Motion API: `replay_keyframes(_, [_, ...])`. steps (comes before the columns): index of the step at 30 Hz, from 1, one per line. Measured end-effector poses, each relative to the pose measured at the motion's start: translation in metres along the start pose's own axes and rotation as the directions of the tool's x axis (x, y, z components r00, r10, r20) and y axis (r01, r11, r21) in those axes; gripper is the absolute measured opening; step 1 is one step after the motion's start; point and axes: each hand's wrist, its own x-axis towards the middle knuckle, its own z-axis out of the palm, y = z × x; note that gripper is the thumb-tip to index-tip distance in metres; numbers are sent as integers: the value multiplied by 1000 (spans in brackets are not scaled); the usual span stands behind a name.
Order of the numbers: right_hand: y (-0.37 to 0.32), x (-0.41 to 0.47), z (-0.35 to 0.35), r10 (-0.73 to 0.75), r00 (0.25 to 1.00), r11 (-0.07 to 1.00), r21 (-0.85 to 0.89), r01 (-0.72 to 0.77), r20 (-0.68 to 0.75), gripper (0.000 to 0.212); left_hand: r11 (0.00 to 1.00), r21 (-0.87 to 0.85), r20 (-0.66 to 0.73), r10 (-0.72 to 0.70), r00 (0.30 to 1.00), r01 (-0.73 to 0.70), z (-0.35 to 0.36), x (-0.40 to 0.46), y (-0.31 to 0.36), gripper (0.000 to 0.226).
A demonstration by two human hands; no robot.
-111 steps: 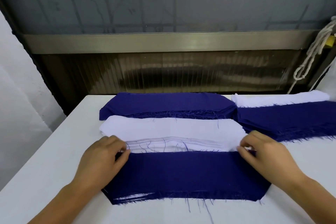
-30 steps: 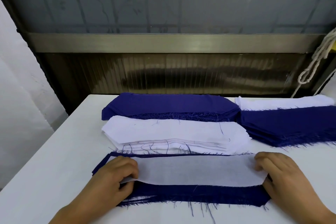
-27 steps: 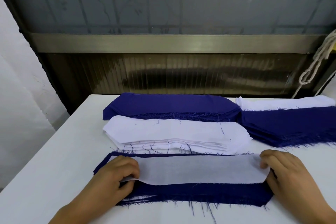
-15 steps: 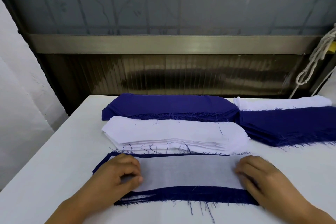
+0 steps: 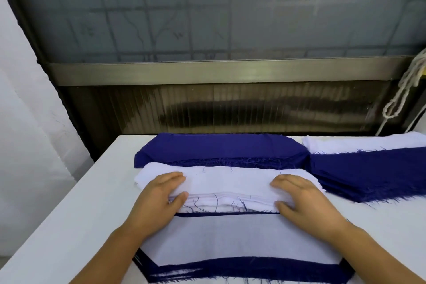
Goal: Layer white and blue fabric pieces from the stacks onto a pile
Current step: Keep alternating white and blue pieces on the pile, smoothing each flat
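Both my hands are on the stack of white fabric pieces [image 5: 228, 188] in the middle of the white counter [image 5: 76, 221]. My left hand [image 5: 159, 198] lies over the stack's left end, fingers spread on the top sheet and the thumb curled in against the front edge, so it pinches the upper layers there. My right hand [image 5: 304, 200] does the same at the right end: fingers flat on top, thumb tucked against the front edge of the layers. Loose blue threads hang from the front of this stack.

Just in front of it, nearest me, lies the pile I am building [image 5: 242, 258]. Its top layer is a thin white fabric piece [image 5: 230, 237], lying flat, with a dark blue fabric piece [image 5: 253, 271] showing beneath it as a frayed band along the near edge and a narrow line along the far edge. My forearms cross over its two ends.

Behind the white stack, touching it, sits the stack of dark blue fabric pieces [image 5: 219, 148], its frayed edge facing me. To the right is a second dark blue stack [image 5: 373, 173], close beside the first two, with more folded white fabric [image 5: 364, 145] behind it.

A pale knotted rope [image 5: 401, 97] hangs at the far right, in front of the ribbed panel [image 5: 230, 108] and the metal rail [image 5: 219, 71] beyond the counter.
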Motion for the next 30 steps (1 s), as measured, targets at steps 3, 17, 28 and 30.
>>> replay_keyframes(3, [2, -4, 6, -8, 998, 999, -34, 6, -68, 33, 992, 75, -9, 97, 995, -96, 2, -7, -7, 38])
replay_keyframes(17, [1, -5, 18, 6, 954, 999, 37, 5, -299, 28, 957, 162, -120, 261, 958, -240, 2, -9, -6, 15])
replay_keyframes(28, [-4, -15, 10, 4, 964, 991, 131, 32, -266, 27, 956, 133, -167, 281, 945, -261, -5, -14, 7, 27])
replay_keyframes(30, [-5, -17, 6, 8, 960, 990, 136, 32, -280, 26, 956, 121, -189, 286, 939, -267, -8, -15, 8, 28])
